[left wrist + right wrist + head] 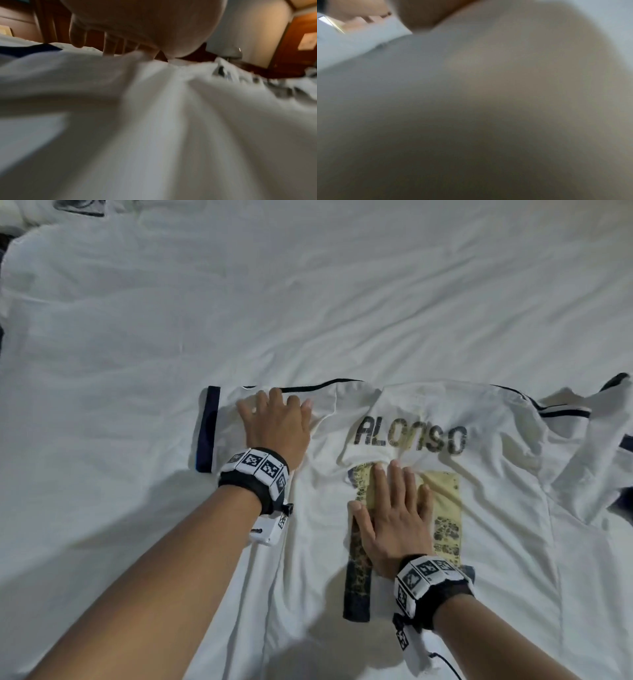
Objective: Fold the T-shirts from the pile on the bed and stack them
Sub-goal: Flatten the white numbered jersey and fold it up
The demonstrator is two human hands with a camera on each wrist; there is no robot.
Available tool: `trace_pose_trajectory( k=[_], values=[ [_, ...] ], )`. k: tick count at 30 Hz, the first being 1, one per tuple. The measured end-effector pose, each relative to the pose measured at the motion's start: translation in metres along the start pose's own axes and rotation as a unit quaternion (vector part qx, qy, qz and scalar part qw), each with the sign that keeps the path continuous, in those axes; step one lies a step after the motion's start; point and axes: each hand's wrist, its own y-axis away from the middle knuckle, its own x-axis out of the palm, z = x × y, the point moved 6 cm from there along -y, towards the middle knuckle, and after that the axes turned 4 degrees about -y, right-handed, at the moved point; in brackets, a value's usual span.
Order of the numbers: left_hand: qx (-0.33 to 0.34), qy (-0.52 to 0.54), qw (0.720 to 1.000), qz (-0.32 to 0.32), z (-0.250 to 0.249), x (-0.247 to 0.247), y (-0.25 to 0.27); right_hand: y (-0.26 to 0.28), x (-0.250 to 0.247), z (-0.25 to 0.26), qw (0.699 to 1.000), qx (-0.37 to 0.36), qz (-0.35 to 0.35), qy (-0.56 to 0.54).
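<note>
A white jersey (507, 508) lies back-up on the bed, printed ALONSO over a cracked yellow number, with dark trim on the shoulders. My left hand (274, 422) lies flat, fingers straight, on the jersey's left sleeve near its dark cuff (207, 429). My right hand (394, 515) presses flat on the number below the name. The right sleeve (596, 419) is rumpled at the far right. In the left wrist view the palm (145, 27) hovers over white cloth (154, 121). The right wrist view is a blur of cloth (488, 108).
The white bed sheet (308, 302) spreads wrinkled beyond the jersey. More white clothing with dark trim (78, 208) sits at the top left corner. A dark edge (3, 251) shows at the far left. Dark wooden furniture (300, 40) stands past the bed.
</note>
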Motion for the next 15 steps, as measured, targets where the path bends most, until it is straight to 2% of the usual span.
trace_pose_trajectory(
  k=[1, 3, 5, 8, 11, 13, 15],
  values=[
    [0.018, 0.03, 0.999, -0.024, -0.01, -0.011, -0.009, -0.003, -0.013, -0.002, 1.0, -0.013, -0.011, -0.022],
    [0.081, 0.067, 0.994, -0.024, -0.037, -0.021, -0.028, -0.014, -0.047, -0.013, 0.995, -0.028, -0.07, -0.058],
    [0.124, 0.063, 0.99, 0.021, -0.063, -0.022, -0.046, -0.033, -0.083, -0.036, 0.986, -0.025, -0.15, -0.071],
    [0.134, 0.019, 0.985, 0.105, -0.087, -0.018, -0.066, -0.072, -0.13, -0.08, 0.967, 0.0, -0.245, -0.076],
    [0.128, 0.007, 0.983, 0.135, -0.092, -0.014, -0.071, -0.109, -0.158, -0.124, 0.976, 0.083, -0.2, -0.022],
    [0.106, 0.075, 0.984, 0.119, -0.083, -0.016, -0.071, -0.122, -0.164, -0.149, 0.979, 0.155, -0.127, 0.046],
    [0.052, 0.177, 0.979, 0.087, -0.065, -0.017, -0.071, -0.129, -0.166, -0.164, 0.977, 0.186, -0.059, 0.087]
  ],
)
